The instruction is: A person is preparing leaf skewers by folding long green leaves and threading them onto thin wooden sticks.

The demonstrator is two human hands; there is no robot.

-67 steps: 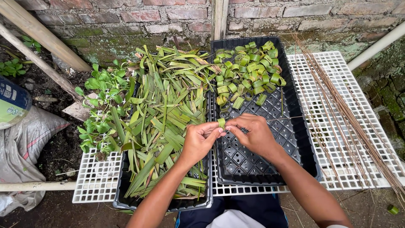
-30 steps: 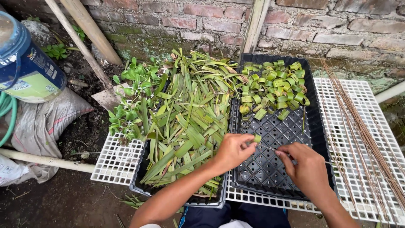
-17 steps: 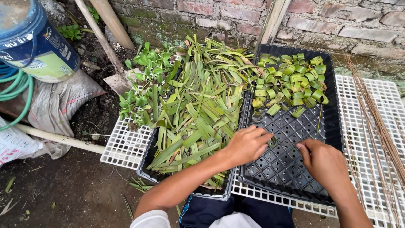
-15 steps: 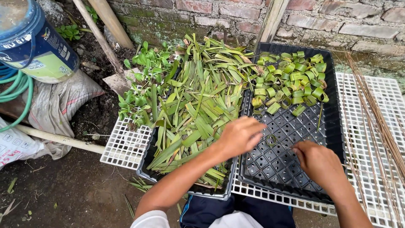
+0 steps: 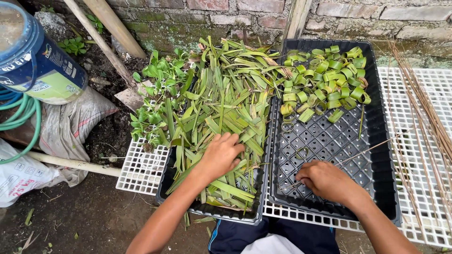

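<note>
My left hand [image 5: 220, 154] lies on a heap of cut green leaf strips [image 5: 226, 101] that fills the left black tray [image 5: 165, 181], fingers spread over the strips. My right hand [image 5: 327, 181] rests low in the right black tray [image 5: 383, 183], fingers closed on a thin brown stick [image 5: 372, 148] that slants up to the right. A pile of green leaf strips rolled into rings [image 5: 329, 82] fills the far end of that tray. One loose ring [image 5: 302, 151] lies on the tray floor just above my right hand.
Both trays sit on white plastic grids [image 5: 141, 169]. A bundle of thin brown sticks [image 5: 423, 122] lies on the right grid. Leafy plants [image 5: 157, 94], a blue bucket [image 5: 35, 61], green hose [image 5: 21, 122], sacks and bamboo poles [image 5: 115, 28] are at left; a brick wall stands behind.
My left hand moved from the right tray over to the leaf strip heap. My right hand dropped lower in the right tray. The ring held earlier is out of my hands.
</note>
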